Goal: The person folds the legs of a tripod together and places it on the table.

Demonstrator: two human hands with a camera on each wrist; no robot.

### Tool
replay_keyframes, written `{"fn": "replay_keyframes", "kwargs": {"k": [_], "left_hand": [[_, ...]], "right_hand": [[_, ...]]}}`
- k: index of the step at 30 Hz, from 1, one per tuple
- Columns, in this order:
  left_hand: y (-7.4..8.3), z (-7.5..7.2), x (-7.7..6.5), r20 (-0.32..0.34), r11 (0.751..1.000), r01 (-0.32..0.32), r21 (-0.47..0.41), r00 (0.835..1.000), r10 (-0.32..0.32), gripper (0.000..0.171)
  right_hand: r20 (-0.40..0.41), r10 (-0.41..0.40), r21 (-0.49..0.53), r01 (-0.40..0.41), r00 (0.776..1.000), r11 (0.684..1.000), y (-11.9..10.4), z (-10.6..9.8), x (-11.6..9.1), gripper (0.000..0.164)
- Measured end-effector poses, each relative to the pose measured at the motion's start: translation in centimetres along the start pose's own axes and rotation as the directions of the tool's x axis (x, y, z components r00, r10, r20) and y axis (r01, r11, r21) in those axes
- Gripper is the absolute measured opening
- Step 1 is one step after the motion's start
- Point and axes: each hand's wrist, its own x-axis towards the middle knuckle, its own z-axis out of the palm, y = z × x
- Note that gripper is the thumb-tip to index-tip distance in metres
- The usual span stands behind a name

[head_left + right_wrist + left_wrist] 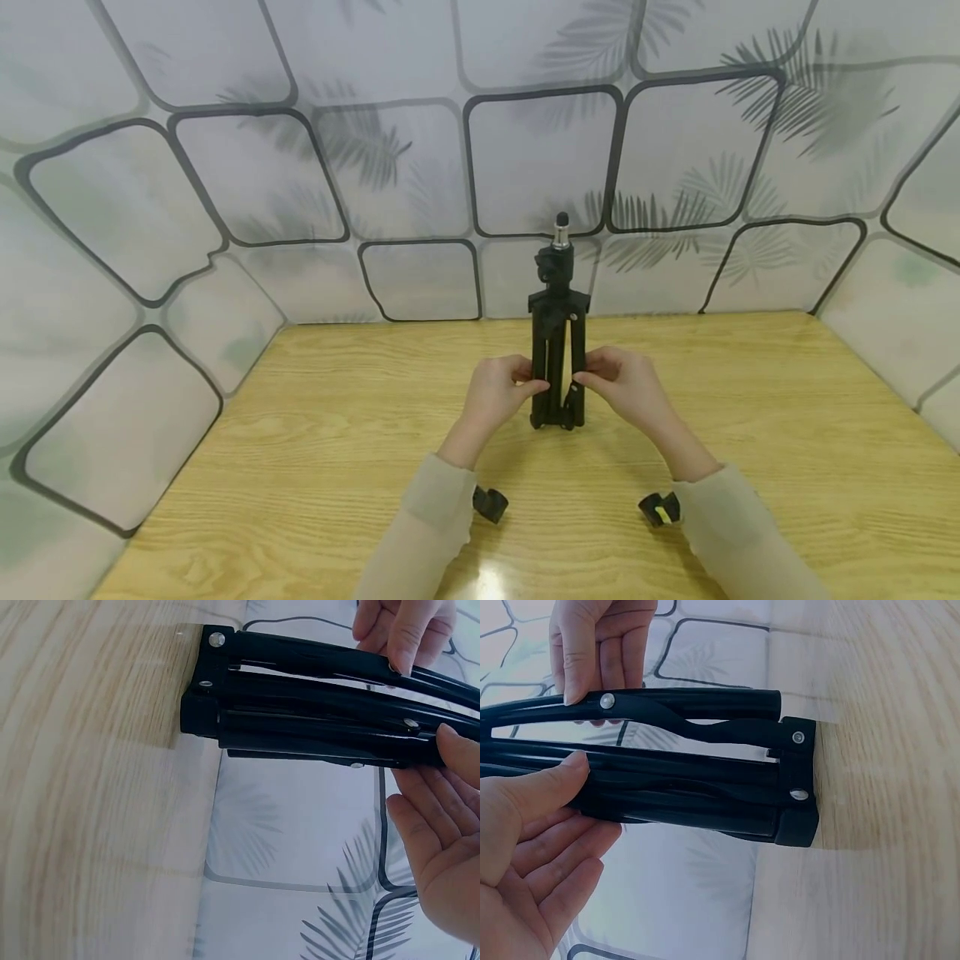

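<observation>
A black folding tripod stand (557,304) is upright at the middle of the table, legs folded together, with a silver stud and black tip on top. My left hand (497,390) pinches its left leg between thumb and fingers. On the opposite side my right hand (628,387) pinches the right leg the same way. In the left wrist view, rivets join flat braces to the tripod legs (705,769). The right wrist view shows the tripod's lower end (201,705) close against the wood; whether it touches cannot be told.
The wooden table (337,417) spreads out on all sides of the tripod. Behind it and along both sides hangs a pale curtain (405,183) with dark outlines and leaf prints. Small black devices (491,505) sit by both wrists.
</observation>
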Motion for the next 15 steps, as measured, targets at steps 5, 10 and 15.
{"fn": "replay_keyframes", "kwargs": {"k": [5,10,15], "left_hand": [[0.20,-0.16,-0.20,0.011,1.000,0.014,0.008,1.000,-0.014,0.020],[0.39,-0.20,-0.36,0.008,1.000,0.007,0.015,1.000,-0.007,0.019],[0.48,-0.18,-0.49,0.000,1.000,-0.005,0.013,1.000,0.005,0.019]], "right_hand": [[-0.009,-0.011,-0.003,0.011,1.000,1.000,0.05,0.10,-0.10,0.015],[-0.013,-0.030,-0.009,0.029,0.999,1.000,-0.05,0.13,-0.28,0.015],[-0.007,-0.037,0.002,0.037,0.999,0.999,-0.13,0.15,-0.42,0.015]]}}
